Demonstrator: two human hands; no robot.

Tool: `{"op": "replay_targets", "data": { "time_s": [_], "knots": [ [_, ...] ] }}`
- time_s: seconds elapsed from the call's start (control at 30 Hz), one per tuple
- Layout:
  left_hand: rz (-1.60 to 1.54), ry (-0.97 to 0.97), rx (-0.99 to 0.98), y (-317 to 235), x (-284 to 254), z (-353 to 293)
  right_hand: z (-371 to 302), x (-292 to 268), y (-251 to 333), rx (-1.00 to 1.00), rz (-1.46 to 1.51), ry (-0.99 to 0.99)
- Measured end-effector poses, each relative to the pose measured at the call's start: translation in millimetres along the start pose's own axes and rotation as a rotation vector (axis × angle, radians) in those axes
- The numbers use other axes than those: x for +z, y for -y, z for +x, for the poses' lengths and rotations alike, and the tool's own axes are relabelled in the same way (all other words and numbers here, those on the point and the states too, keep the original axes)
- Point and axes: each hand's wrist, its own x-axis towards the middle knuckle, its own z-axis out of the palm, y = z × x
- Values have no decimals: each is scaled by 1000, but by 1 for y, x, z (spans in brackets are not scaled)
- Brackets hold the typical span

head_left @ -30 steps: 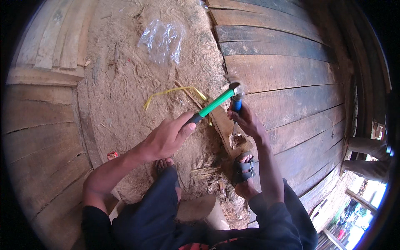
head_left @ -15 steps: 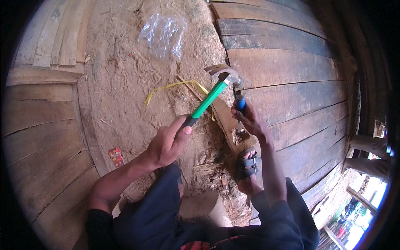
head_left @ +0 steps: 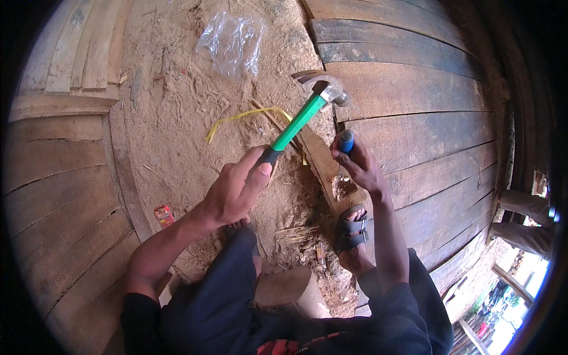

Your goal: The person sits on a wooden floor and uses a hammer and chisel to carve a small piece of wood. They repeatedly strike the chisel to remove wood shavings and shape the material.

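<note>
My left hand (head_left: 236, 186) grips the black end of a claw hammer (head_left: 305, 115) with a green handle; its steel head is raised up and to the right. My right hand (head_left: 358, 165) is closed around a blue-handled tool (head_left: 345, 141), held upright on a narrow piece of wood (head_left: 319, 163) that lies on the sawdust. The tool's tip is hidden by my fingers. My sandalled foot (head_left: 352, 228) rests on the near end of that wood piece.
Sawdust and chips cover the ground. A clear plastic bag (head_left: 231, 44) lies at the top, a yellow strap (head_left: 242, 118) below it. Dark wooden planks (head_left: 414, 89) run on the right, paler boards (head_left: 59, 177) on the left. A small red wrapper (head_left: 164, 214) lies near my left forearm.
The hammer head has swung up and away from the blue-handled tool. My right hand stays on the tool.
</note>
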Motion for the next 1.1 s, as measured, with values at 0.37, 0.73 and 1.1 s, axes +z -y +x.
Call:
{"op": "replay_targets", "data": {
  "time_s": [0.37,0.73,1.1],
  "knots": [
    [-36,-23,4,-31,-11,-15,-3,0,3,18,1,-24],
    [39,1,35,-27,-9,-12,-3,1,-2,13,48,-28],
    [14,5,7,-27,-8,-11,-3,1,3,15,90,-35]
  ]
}}
